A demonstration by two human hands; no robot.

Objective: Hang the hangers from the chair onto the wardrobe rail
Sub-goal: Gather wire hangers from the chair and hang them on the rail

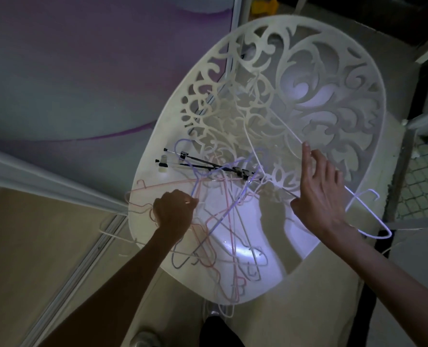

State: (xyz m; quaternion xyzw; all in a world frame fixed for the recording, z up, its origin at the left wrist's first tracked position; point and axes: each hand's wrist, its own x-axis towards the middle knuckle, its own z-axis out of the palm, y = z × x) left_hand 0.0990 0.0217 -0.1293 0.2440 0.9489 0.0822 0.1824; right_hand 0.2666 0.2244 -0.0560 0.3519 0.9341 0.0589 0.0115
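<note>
Your left hand (pixel 174 209) is curled into a fist over the near-left part of the white chair (pixel 333 78), its fingers (pixel 191 200) closed round the strands of a lilac wire hanger (pixel 195 181) that rises out of the tangle. Your right hand (pixel 318 186) is lifted over the right side of the seat; its thumb and forefinger pinch the thin bar of a white wire hanger (pixel 365 219), while the other fingers stand loose and spread above it. That hanger runs slantwise from the carved chair back down past your wrist, and its hook end hangs beyond the seat's right edge.

The rest of the hangers (pixel 223 236) lie in a crossed heap on the seat: pink, lilac and white wire ones overlapping, some poking past the front and left edges. Two black clip hangers (pixel 207 162) lie side by side across the heap, just beyond your left hand. The wardrobe's sliding door (pixel 70 71), patterned in purple and grey, stands to the left of the chair.
</note>
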